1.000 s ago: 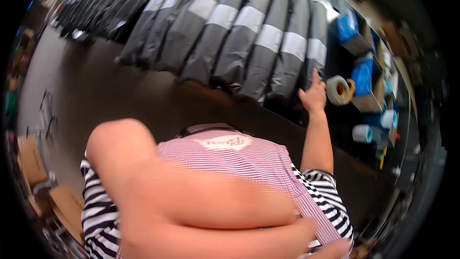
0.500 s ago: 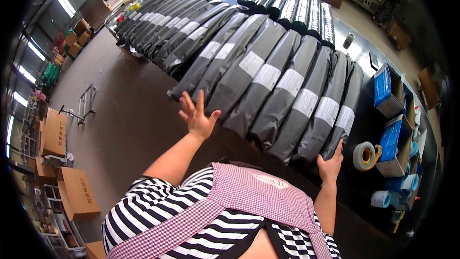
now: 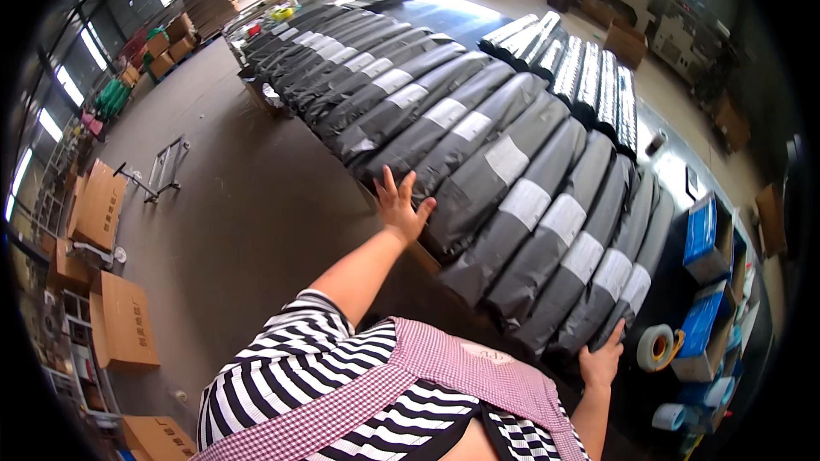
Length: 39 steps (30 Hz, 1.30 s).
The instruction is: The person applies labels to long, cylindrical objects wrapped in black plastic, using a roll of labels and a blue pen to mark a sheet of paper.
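Observation:
A long row of dark grey plastic-wrapped parcels [image 3: 464, 189], each with a pale label band, lies side by side on a dark table. At the row's near edge, my left hand [image 3: 403, 212] is open with fingers spread, against the end of a parcel around the middle. My right hand [image 3: 602, 357] rests at the near end of the rightmost parcel [image 3: 639, 283], its fingers stretched along the outer side and its thumb apart. Neither hand lifts anything. The undersides of the parcels are hidden.
Shiny black rolls [image 3: 589, 81] lie behind the row. To the right stand blue boxes [image 3: 705, 235], a tape roll [image 3: 656, 347] and light blue rolls [image 3: 670, 416]. A metal trolley frame [image 3: 162, 169] and cardboard cartons [image 3: 128, 320] are on the floor at left.
The view has shifted, so the parcels and table now appear lower and further right. Both hands stay at the near side of the row, the left one still spread.

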Each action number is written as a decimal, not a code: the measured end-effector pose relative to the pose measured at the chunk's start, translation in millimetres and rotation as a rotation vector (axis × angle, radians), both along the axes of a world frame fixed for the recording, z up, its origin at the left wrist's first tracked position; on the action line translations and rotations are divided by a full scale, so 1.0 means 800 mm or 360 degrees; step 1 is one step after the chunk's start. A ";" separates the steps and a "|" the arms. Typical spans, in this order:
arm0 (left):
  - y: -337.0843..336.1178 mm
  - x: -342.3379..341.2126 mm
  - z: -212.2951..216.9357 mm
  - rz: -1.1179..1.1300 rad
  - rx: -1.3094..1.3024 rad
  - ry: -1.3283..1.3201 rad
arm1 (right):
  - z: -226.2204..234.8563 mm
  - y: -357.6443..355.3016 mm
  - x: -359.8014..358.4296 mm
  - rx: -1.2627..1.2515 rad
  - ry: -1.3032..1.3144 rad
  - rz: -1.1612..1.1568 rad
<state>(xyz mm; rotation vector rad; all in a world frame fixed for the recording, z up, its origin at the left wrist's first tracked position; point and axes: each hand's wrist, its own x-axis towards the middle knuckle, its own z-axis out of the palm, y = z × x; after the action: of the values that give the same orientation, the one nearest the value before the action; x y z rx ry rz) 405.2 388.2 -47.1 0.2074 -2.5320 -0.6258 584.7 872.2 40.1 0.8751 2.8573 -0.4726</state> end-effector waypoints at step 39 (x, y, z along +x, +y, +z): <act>-1.042 0.333 -0.225 0.1788 0.1228 -0.1631 | 0.073 -1.472 -0.701 -0.0657 0.0423 0.3128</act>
<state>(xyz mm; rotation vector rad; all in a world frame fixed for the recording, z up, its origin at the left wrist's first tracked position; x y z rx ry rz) 671.6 -445.7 -227.0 2.4871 -2.1658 -1.0797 24.2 -305.6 98.7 -1.9189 2.1123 -0.6779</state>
